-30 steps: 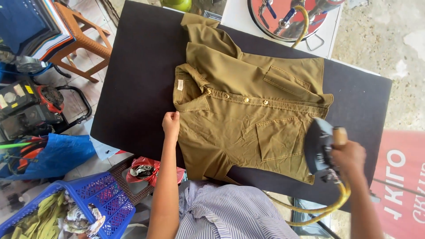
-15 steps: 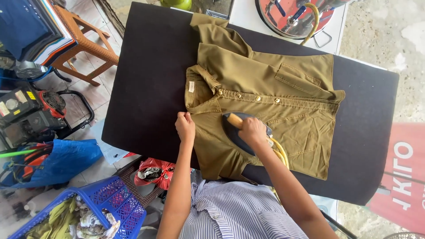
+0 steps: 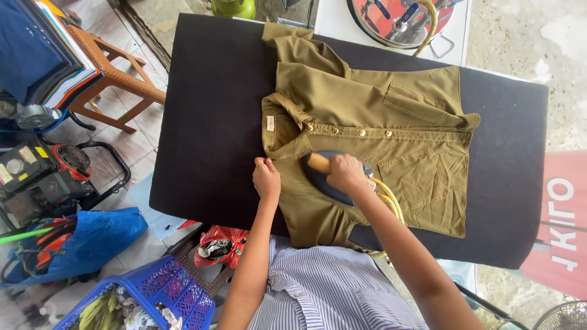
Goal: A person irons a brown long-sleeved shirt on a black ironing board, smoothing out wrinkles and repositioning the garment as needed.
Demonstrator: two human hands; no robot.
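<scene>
An olive-green short-sleeved shirt (image 3: 391,128) with gold buttons lies flat on a black padded ironing table (image 3: 208,122), collar toward the left. My right hand (image 3: 345,172) grips the wooden handle of a dark iron (image 3: 318,174) resting on the shirt's near shoulder just below the collar. A yellow hose (image 3: 391,205) trails from the iron along my forearm. My left hand (image 3: 266,178) presses flat on the shirt's near edge beside the collar, holding the fabric down.
A wooden stool (image 3: 113,76) with stacked clothes stands at the left. A small engine machine (image 3: 43,174), a blue bag (image 3: 92,241) and a blue basket (image 3: 153,293) are on the floor. A round metal vessel (image 3: 403,18) sits beyond the table. A red banner (image 3: 562,220) is at the right.
My right hand brought the iron from the table's right end onto the shirt and slid it left toward the collar. My left hand stayed at the shirt's near edge.
</scene>
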